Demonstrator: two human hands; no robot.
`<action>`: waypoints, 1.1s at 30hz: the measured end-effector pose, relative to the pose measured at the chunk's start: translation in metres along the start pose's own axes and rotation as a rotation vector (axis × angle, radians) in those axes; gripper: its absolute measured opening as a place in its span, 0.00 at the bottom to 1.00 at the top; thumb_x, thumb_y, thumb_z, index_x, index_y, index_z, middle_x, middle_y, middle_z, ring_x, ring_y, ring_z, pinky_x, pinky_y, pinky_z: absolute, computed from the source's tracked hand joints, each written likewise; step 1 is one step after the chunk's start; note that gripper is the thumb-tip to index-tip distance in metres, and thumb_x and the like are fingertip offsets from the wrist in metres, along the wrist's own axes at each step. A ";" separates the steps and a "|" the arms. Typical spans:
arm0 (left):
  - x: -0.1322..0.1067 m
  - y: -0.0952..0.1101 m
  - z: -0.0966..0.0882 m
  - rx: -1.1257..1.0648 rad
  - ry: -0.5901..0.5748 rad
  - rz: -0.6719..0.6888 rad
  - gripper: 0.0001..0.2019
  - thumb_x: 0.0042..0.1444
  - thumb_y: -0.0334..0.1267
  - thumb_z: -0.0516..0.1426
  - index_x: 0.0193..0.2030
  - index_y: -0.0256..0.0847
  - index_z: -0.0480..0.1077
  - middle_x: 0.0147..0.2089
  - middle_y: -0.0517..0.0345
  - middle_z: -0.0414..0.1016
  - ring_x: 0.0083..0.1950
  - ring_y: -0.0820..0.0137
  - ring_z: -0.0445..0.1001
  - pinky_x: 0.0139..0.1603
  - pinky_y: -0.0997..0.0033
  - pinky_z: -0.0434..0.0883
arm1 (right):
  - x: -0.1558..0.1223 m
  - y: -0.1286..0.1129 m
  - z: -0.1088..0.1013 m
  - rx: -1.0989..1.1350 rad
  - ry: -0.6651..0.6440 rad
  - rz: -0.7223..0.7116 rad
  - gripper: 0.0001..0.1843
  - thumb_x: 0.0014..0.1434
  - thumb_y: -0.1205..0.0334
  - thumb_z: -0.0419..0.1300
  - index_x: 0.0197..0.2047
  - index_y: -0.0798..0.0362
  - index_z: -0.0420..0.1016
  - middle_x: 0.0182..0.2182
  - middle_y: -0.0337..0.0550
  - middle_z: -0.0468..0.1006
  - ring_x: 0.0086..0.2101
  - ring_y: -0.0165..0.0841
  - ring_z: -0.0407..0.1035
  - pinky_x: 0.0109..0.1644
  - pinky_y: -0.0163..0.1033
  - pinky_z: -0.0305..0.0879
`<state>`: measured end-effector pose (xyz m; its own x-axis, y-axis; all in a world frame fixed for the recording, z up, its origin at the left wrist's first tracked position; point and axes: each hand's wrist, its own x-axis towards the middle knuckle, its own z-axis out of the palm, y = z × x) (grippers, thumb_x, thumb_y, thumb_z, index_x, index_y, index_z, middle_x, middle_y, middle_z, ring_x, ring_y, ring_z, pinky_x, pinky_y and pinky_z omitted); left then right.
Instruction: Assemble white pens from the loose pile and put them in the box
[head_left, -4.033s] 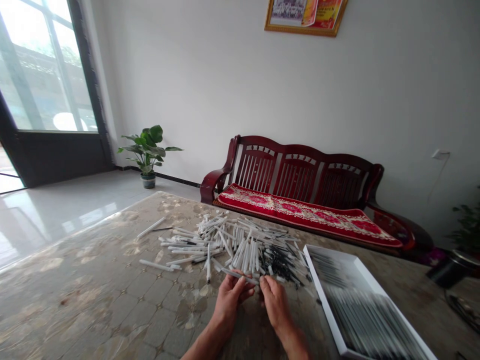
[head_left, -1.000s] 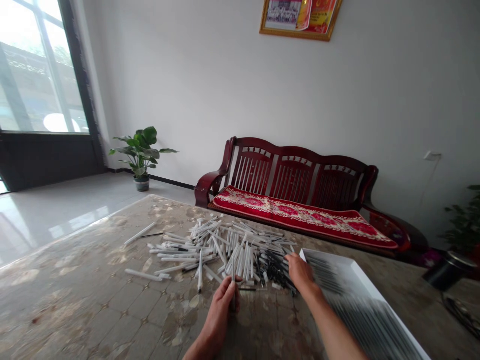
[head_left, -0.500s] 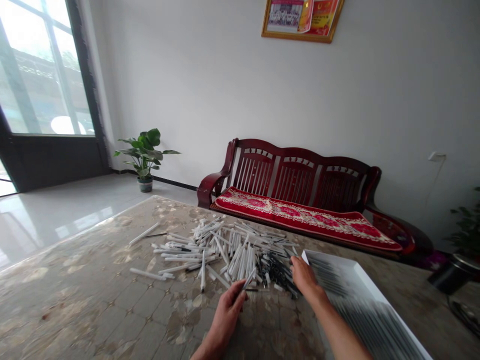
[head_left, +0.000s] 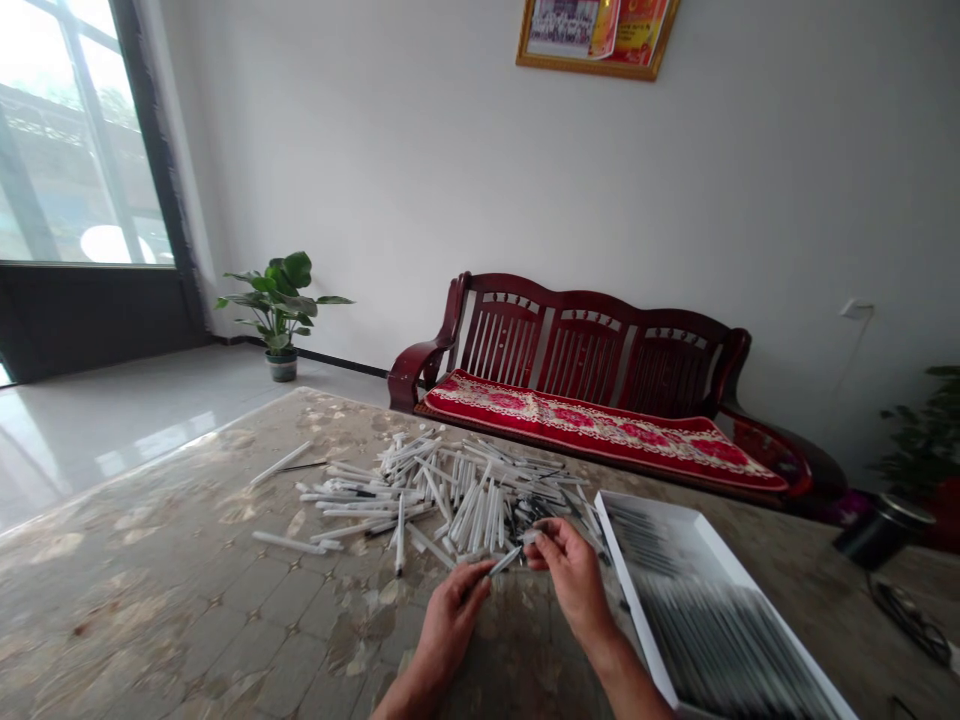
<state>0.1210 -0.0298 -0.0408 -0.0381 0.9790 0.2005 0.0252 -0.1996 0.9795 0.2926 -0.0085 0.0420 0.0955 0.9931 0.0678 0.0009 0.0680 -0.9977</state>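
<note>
My left hand (head_left: 452, 610) is closed on a slim pen (head_left: 505, 562) with a pale barrel, pinched between thumb and fingers and pointing up to the right. Facing it, my right hand (head_left: 574, 575) is closed in a pinch on a small pale pen part (head_left: 531, 537); its exact shape is partly covered by the fingers. Just beyond both hands lies a loose heap of white pen barrels (head_left: 480, 515). Black pen parts (head_left: 525, 508) lie at the heap's right side, partly hidden behind my right hand.
A white box (head_left: 739, 565) holding rows of dark, slim pens (head_left: 727, 640) stands at the right. The patterned tablecloth (head_left: 247, 630) covers the table. A dark cylinder (head_left: 883, 530) sits at the right edge. Behind are a wooden bench (head_left: 585, 350) and a potted plant (head_left: 281, 310).
My right hand has moved left from beside the box and black parts to the pen, now pinching a small pale part. My left hand still holds the pen. The view has shifted slightly.
</note>
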 end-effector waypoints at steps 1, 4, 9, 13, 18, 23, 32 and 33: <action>0.000 -0.001 0.000 -0.001 0.003 -0.001 0.15 0.51 0.50 0.61 0.41 0.47 0.81 0.41 0.50 0.82 0.46 0.57 0.77 0.53 0.62 0.70 | -0.001 0.000 0.002 -0.007 -0.002 0.001 0.30 0.39 0.35 0.68 0.34 0.53 0.74 0.28 0.43 0.79 0.29 0.38 0.75 0.30 0.39 0.73; 0.000 -0.004 0.000 0.006 0.007 0.015 0.14 0.51 0.49 0.61 0.41 0.48 0.81 0.40 0.50 0.82 0.45 0.57 0.77 0.53 0.61 0.71 | -0.002 0.005 0.004 -0.061 -0.018 -0.019 0.26 0.42 0.38 0.68 0.33 0.53 0.75 0.28 0.44 0.79 0.29 0.39 0.75 0.30 0.39 0.72; 0.001 -0.005 0.001 0.004 0.001 0.019 0.13 0.51 0.48 0.61 0.40 0.48 0.82 0.39 0.50 0.82 0.44 0.57 0.77 0.52 0.61 0.70 | -0.003 0.014 0.003 -0.131 -0.064 -0.043 0.20 0.47 0.43 0.67 0.34 0.52 0.76 0.28 0.43 0.80 0.29 0.39 0.75 0.30 0.39 0.72; 0.000 -0.002 0.001 0.048 -0.017 0.035 0.12 0.52 0.46 0.60 0.40 0.48 0.82 0.38 0.51 0.81 0.43 0.58 0.76 0.50 0.64 0.70 | -0.006 0.015 0.003 -0.179 -0.058 -0.019 0.20 0.47 0.44 0.66 0.33 0.53 0.76 0.25 0.43 0.79 0.26 0.37 0.75 0.28 0.38 0.72; -0.005 0.006 0.000 0.184 0.000 0.081 0.10 0.55 0.45 0.58 0.39 0.51 0.82 0.33 0.53 0.78 0.37 0.62 0.76 0.39 0.71 0.70 | -0.010 0.011 0.007 -0.166 -0.034 0.102 0.21 0.43 0.44 0.67 0.28 0.55 0.72 0.20 0.39 0.76 0.20 0.31 0.71 0.19 0.32 0.67; -0.012 0.013 0.002 0.197 0.068 0.139 0.08 0.53 0.44 0.61 0.38 0.54 0.82 0.34 0.55 0.79 0.36 0.65 0.77 0.37 0.76 0.70 | -0.012 0.013 0.005 -0.079 -0.009 0.241 0.22 0.38 0.47 0.70 0.27 0.56 0.70 0.18 0.39 0.75 0.19 0.30 0.71 0.18 0.31 0.68; -0.009 -0.002 0.001 0.244 0.030 0.258 0.11 0.58 0.41 0.56 0.45 0.46 0.76 0.39 0.57 0.80 0.39 0.68 0.78 0.43 0.73 0.73 | -0.036 0.020 0.004 0.268 -0.096 0.170 0.30 0.41 0.46 0.73 0.42 0.55 0.72 0.29 0.39 0.78 0.28 0.30 0.74 0.28 0.31 0.69; -0.008 -0.004 0.001 0.217 0.030 0.239 0.11 0.57 0.42 0.57 0.46 0.45 0.74 0.37 0.58 0.79 0.37 0.68 0.77 0.41 0.73 0.73 | -0.038 0.023 0.007 0.264 -0.122 0.158 0.29 0.41 0.46 0.73 0.42 0.55 0.73 0.30 0.39 0.78 0.28 0.29 0.73 0.26 0.30 0.67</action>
<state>0.1219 -0.0369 -0.0467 -0.0349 0.9033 0.4276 0.2493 -0.4064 0.8790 0.2824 -0.0443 0.0163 -0.0456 0.9964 -0.0720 -0.2642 -0.0815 -0.9610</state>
